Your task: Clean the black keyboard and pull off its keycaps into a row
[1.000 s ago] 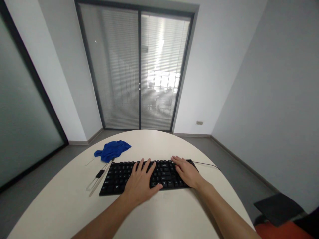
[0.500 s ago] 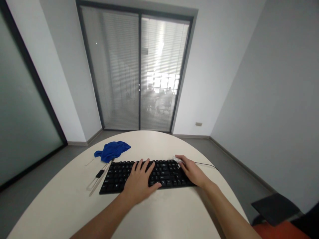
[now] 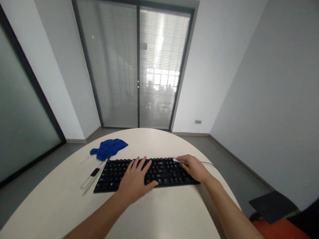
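Observation:
A black keyboard lies crosswise on the pale round table. My left hand rests on its left-middle keys, palm down and fingers spread. At the top right corner of the keyboard, my right hand pinches a small crumpled white tissue. The tissue is at the upper edge of the keys, and the fingers partly cover it. A thin dark cable runs off to the right behind my right hand.
A blue cloth lies crumpled beyond the keyboard's left end. Beside that end are a pale looped cord with a black piece and thin light sticks. A chair with an orange-red seat stands at the lower right. Glass doors with blinds are ahead.
My right hand has shifted slightly along the keyboard's top right with the white tissue. My left hand stays on the keys. The whole view has moved a little.

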### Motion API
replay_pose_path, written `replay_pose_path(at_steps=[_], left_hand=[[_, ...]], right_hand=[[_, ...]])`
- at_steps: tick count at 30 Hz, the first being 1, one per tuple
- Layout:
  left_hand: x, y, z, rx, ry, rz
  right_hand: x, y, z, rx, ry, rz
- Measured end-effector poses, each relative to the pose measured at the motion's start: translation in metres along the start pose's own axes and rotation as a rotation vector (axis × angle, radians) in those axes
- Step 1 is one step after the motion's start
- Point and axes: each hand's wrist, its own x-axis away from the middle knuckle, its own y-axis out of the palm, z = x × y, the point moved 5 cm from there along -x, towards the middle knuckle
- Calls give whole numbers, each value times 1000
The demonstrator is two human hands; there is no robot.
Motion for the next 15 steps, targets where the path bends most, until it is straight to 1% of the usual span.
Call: replay_pose_path(at_steps=[4,9,11,15], left_hand=[[-1,0,-1,-1,3,-5],[-1,0,-2,-3,-2,-4],[-2,0,-2,-5,-3,-16],[-5,-2,-5,-23,-24,-21]], right_hand=[[8,-11,-9,84,-4,-69],[16,-20,-15,42,58,-140],[16,-20,-17,37,49,-133],[10,-12,-21,31,-84,-33]])
